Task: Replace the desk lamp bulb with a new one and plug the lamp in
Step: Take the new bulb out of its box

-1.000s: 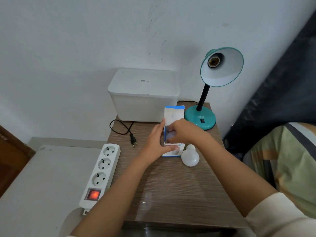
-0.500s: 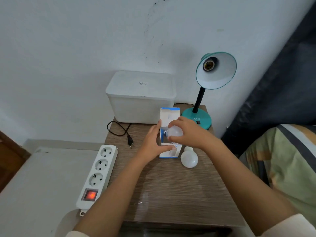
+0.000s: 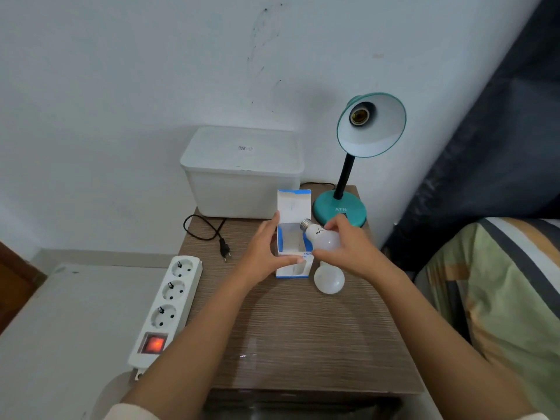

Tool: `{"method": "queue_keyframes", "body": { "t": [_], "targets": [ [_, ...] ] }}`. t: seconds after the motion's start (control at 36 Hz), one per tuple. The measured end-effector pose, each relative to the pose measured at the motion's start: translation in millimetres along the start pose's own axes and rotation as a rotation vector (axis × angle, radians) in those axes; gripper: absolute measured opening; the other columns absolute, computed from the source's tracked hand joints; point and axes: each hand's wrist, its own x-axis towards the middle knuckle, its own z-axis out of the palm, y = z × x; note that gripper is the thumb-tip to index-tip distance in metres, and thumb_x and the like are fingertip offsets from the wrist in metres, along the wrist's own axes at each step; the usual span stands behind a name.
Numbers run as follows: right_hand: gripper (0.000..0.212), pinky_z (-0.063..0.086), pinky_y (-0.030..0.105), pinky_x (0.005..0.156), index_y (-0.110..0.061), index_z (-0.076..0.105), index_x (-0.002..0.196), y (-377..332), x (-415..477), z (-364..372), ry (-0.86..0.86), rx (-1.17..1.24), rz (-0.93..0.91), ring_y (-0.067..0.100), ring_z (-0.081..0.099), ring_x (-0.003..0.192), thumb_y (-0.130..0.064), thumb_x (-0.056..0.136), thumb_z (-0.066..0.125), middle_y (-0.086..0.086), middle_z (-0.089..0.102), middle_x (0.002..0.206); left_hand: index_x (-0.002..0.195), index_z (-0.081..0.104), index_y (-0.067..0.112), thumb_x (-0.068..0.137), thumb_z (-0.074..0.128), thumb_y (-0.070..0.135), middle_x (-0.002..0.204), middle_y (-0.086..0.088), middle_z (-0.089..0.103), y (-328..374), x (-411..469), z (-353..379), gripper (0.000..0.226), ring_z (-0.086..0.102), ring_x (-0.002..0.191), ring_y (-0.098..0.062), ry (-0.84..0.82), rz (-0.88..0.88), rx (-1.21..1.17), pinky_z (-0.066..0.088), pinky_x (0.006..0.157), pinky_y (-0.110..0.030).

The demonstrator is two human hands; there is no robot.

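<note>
Right hand (image 3: pixel 348 250): fingers closed around a white bulb (image 3: pixel 321 239), held just above the open box (image 3: pixel 293 234).
Bulb direction: long axis tilted, metal screw base pointing up and to the left, round end toward the palm.
Left hand (image 3: pixel 266 253): fingers spread, gripping the box's left side and front.
Second bulb (image 3: pixel 329 279): lying on the wooden surface (image 3: pixel 303 334), just right of the box.
Lamp (image 3: pixel 360 147): upright at the back right, socket empty, shade facing the camera.
Plug (image 3: pixel 225 247): loose on the surface, beside the power strip (image 3: pixel 166 310).

Left hand (image 3: pixel 263 253) cupped, fingers spread; right hand (image 3: pixel 348 250) curled in a grip.
</note>
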Motion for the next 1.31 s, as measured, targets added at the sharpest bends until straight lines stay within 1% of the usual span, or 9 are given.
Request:
{"method": "queue_keyframes", "body": {
  "t": [0.11, 0.22, 0.39, 0.67, 0.86, 0.97, 1.14, 1.25, 1.31],
  "targets": [
    [0.058, 0.038, 0.015, 0.059, -0.019, 0.042, 0.128, 6, -1, 3, -0.019, 0.047, 0.046, 0.012, 0.051, 0.089, -0.027, 0.077, 0.070, -0.002, 0.048, 0.108, 0.149, 0.014, 0.027, 0.064, 0.084, 0.035, 0.138, 0.011, 0.034, 1, 0, 0, 0.110, 0.037, 0.125, -0.004, 0.000, 0.005, 0.017, 0.040, 0.099, -0.025],
    [0.050, 0.041, 0.020, 0.060, -0.019, 0.044, 0.118, 10, 1, 16, -0.035, 0.117, 0.052, 0.010, 0.052, 0.085, -0.025, 0.076, 0.071, 0.000, 0.053, 0.107, 0.149, 0.012, 0.024, 0.067, 0.082, 0.033, 0.140, 0.010, 0.032, 3, 0, 0, 0.108, 0.032, 0.119, 0.003, 0.003, 0.019, 0.030, 0.036, 0.091, -0.017],
    [0.022, 0.039, 0.021, 0.057, -0.017, 0.048, 0.101, 10, 3, 33, 0.163, 0.263, 0.051, 0.006, 0.051, 0.073, -0.027, 0.087, 0.061, 0.002, 0.058, 0.094, 0.149, 0.013, 0.023, 0.067, 0.082, 0.034, 0.142, 0.008, 0.032, 3, -1, -2, 0.108, 0.033, 0.122, 0.001, 0.015, 0.002, 0.023, 0.038, 0.100, -0.023],
    [0.030, 0.042, 0.016, 0.059, -0.009, 0.052, 0.108, 5, 20, 23, 0.436, 0.433, 0.065, 0.010, 0.053, 0.079, -0.022, 0.084, 0.066, 0.001, 0.056, 0.099, 0.149, 0.013, 0.027, 0.068, 0.082, 0.033, 0.142, 0.010, 0.031, 2, -1, -2, 0.107, 0.031, 0.118, 0.004, 0.005, 0.015, 0.012, 0.035, 0.096, -0.020],
    [0.012, 0.041, 0.025, 0.059, -0.009, 0.052, 0.087, 2, 46, 21, 0.467, 0.540, 0.150, 0.013, 0.048, 0.069, -0.016, 0.084, 0.062, 0.000, 0.053, 0.076, 0.149, 0.010, 0.029, 0.068, 0.081, 0.035, 0.147, 0.009, 0.027, -1, 1, -3, 0.107, 0.028, 0.120, 0.004, -0.002, 0.004, 0.030, 0.034, 0.098, -0.022],
    [0.026, 0.041, 0.025, 0.059, 0.001, 0.062, 0.089, -2, 61, 21, 0.520, 0.569, 0.195, 0.013, 0.049, 0.066, -0.025, 0.084, 0.064, 0.006, 0.059, 0.081, 0.149, 0.011, 0.029, 0.069, 0.080, 0.037, 0.149, 0.009, 0.027, -2, 0, -4, 0.105, 0.030, 0.127, 0.000, -0.012, -0.001, 0.028, 0.035, 0.103, -0.026],
    [0.024, 0.041, 0.021, 0.058, -0.005, 0.064, 0.090, -4, 73, 18, 0.470, 0.642, 0.241, 0.009, 0.052, 0.065, -0.028, 0.083, 0.067, 0.004, 0.060, 0.082, 0.146, 0.020, 0.032, 0.073, 0.078, 0.033, 0.136, 0.018, 0.034, -1, -3, -1, 0.093, 0.035, 0.119, 0.006, -0.018, 0.033, 0.037, 0.034, 0.094, -0.014],
    [0.027, 0.042, 0.015, 0.054, -0.007, 0.066, 0.097, -6, 65, 9, 0.382, 0.666, 0.206, 0.009, 0.054, 0.065, -0.030, 0.084, 0.067, 0.003, 0.062, 0.082, 0.147, 0.021, 0.028, 0.071, 0.079, 0.038, 0.146, 0.010, 0.033, -4, -2, 1, 0.096, 0.034, 0.131, -0.003, -0.008, 0.012, 0.032, 0.035, 0.105, -0.027],
    [0.014, 0.042, 0.010, 0.050, -0.015, 0.066, 0.086, -3, 59, 5, 0.300, 0.628, 0.171, 0.007, 0.053, 0.064, -0.029, 0.084, 0.068, -0.002, 0.061, 0.075, 0.146, 0.022, 0.027, 0.070, 0.080, 0.035, 0.146, 0.009, 0.034, -4, -2, 1, 0.095, 0.036, 0.130, -0.004, 0.000, 0.006, 0.009, 0.036, 0.105, -0.028]
  ]
}}
